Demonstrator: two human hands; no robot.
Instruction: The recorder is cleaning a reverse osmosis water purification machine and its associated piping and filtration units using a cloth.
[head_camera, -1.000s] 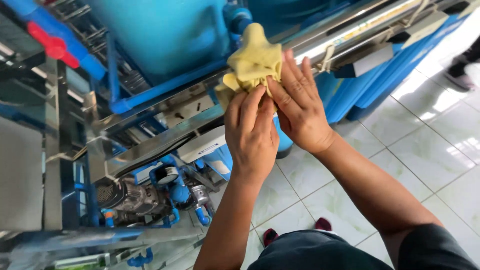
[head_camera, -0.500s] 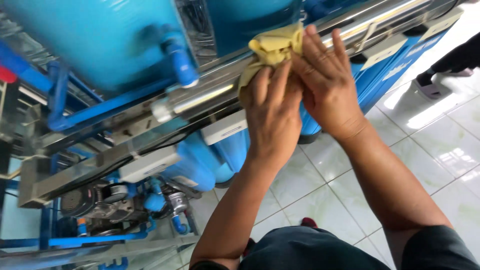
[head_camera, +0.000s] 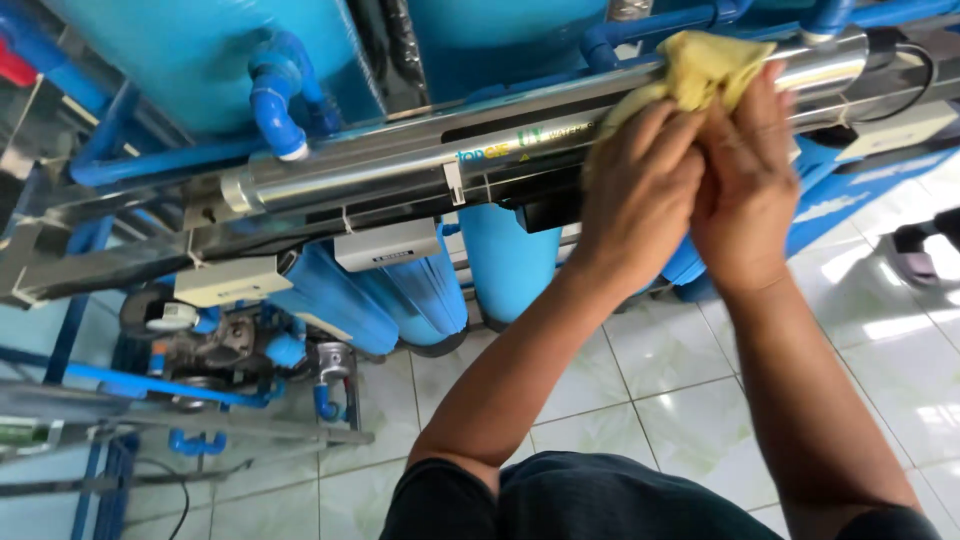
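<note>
A yellow cloth (head_camera: 706, 65) is pressed against a long shiny steel tube (head_camera: 400, 165) that runs across a blue water-treatment rig. My left hand (head_camera: 640, 190) and my right hand (head_camera: 745, 180) lie side by side on the cloth, both gripping it, with fingers pointing up over the tube. The cloth sticks out above my fingertips; its lower part is hidden under my palms.
Large blue tanks (head_camera: 210, 55) stand behind the tube, with blue pipes (head_camera: 275, 105) and blue filter housings (head_camera: 500, 260) below. A pump (head_camera: 215, 345) sits low at the left. White tiled floor (head_camera: 640, 390) lies beneath. Another person's foot in a sandal (head_camera: 920, 250) is at the right edge.
My two hands and the cloth have stayed together on the tube while the view shifted, so the tube now runs wider across the picture and more of the rig shows at left.
</note>
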